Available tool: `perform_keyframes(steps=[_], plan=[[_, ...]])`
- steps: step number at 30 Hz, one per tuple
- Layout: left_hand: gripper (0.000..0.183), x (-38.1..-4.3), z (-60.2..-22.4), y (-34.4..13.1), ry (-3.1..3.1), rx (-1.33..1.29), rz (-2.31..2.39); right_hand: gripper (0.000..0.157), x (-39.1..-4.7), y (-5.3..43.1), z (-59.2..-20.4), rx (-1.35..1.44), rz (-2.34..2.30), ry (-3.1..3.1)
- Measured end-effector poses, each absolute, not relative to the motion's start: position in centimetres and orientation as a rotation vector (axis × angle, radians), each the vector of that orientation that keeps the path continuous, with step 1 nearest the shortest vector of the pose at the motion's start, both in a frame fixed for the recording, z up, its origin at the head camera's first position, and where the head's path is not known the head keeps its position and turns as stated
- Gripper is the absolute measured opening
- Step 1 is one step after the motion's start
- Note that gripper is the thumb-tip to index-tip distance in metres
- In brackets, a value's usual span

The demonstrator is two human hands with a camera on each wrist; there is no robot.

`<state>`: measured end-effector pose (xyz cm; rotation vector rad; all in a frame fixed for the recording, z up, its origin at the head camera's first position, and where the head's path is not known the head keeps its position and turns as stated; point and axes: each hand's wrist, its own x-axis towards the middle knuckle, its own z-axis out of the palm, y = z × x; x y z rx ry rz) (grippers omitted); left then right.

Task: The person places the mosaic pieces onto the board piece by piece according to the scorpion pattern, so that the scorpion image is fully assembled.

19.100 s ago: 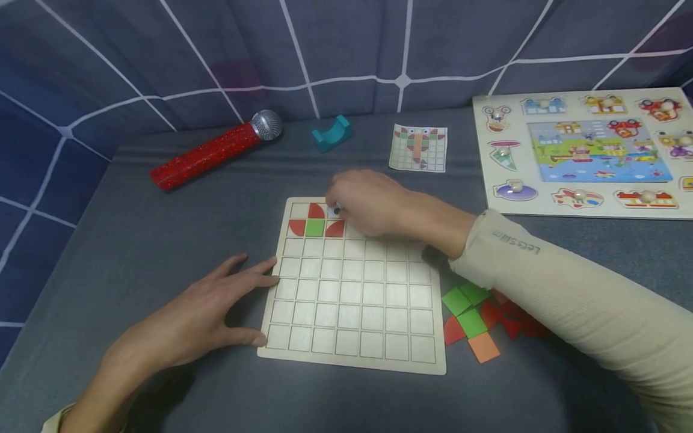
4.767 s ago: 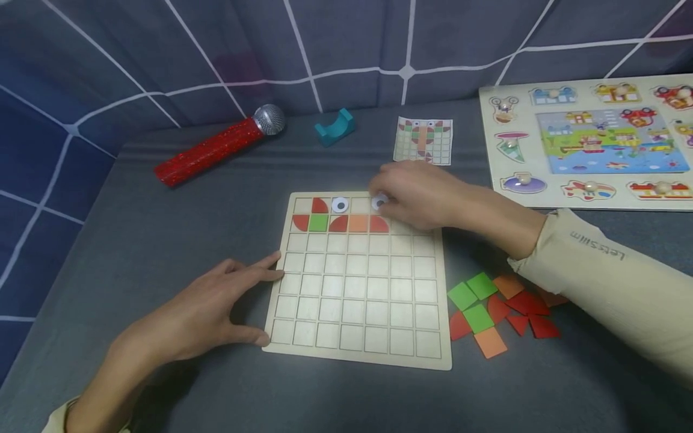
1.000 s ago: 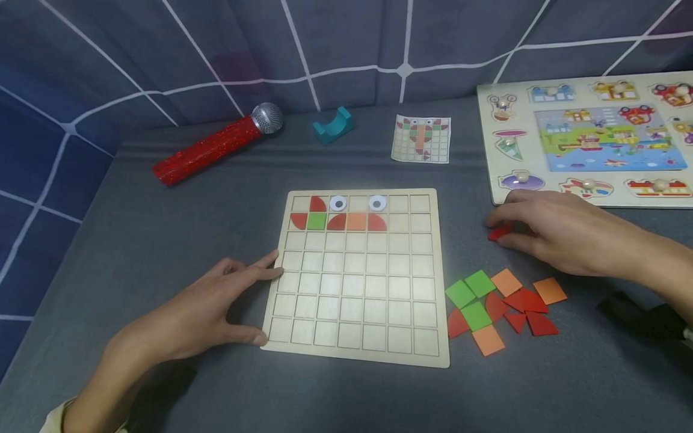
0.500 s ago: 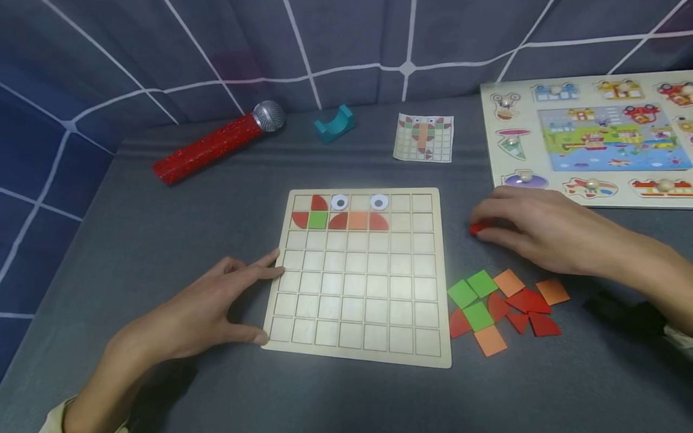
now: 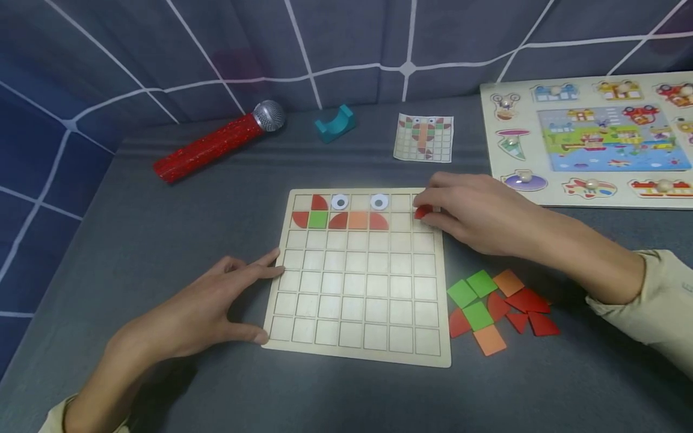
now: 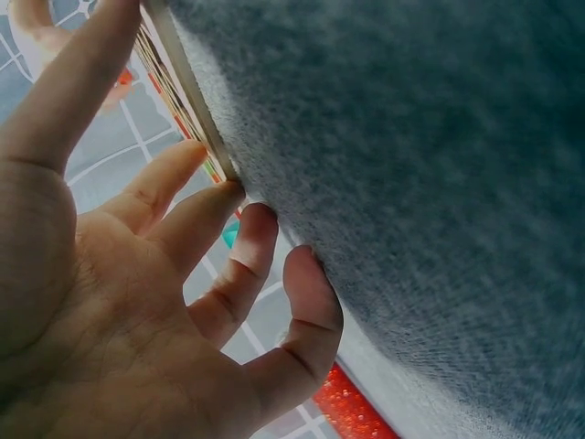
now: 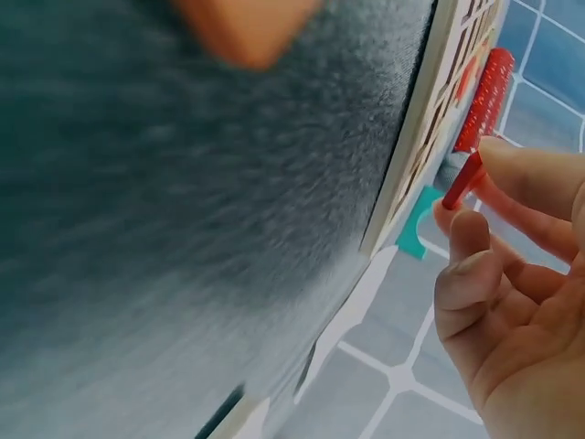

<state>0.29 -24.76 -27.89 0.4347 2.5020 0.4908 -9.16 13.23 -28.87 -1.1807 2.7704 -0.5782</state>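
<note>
A square wooden grid board (image 5: 354, 358) lies on the grey table, with red quarter-round tiles, a green square, an orange square and two eye tiles set in its top two rows. My left hand (image 5: 186, 319) touches the board's left edge with its fingertips and thumb, the fingers spread. Over the board's upper right corner, my right hand (image 5: 476, 213) pinches a red tile (image 7: 462, 180) between thumb and fingers; its full outline is hidden. Loose green, orange and red tiles (image 5: 477, 316) lie just right of the board.
Behind the board lies a printed pattern card (image 5: 423, 138). A red glitter microphone (image 5: 208, 149) and a teal curved block (image 5: 335, 124) are at the back left. A knobbed picture puzzle (image 5: 514, 171) fills the back right, before a blue checked cloth (image 5: 346, 48).
Both eye tiles, an orange square and another red tile now sit in the board. In the last second my right hand has carried a red tile leftward to the board; my left hand stays put.
</note>
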Motion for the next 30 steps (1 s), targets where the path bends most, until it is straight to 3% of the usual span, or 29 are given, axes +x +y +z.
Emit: perform_keyframes(steps=[13,30], plan=[[0.095,0.4,-27.9,-24.8,2.519,0.449,0.48,0.012,-11.5,10.2,-28.9,-1.238,-0.499,2.743],[0.096,0.4,-28.0,-24.7,2.516,0.436,0.489,0.011,-11.8,10.0,-29.3,-1.24,-0.491,2.727]])
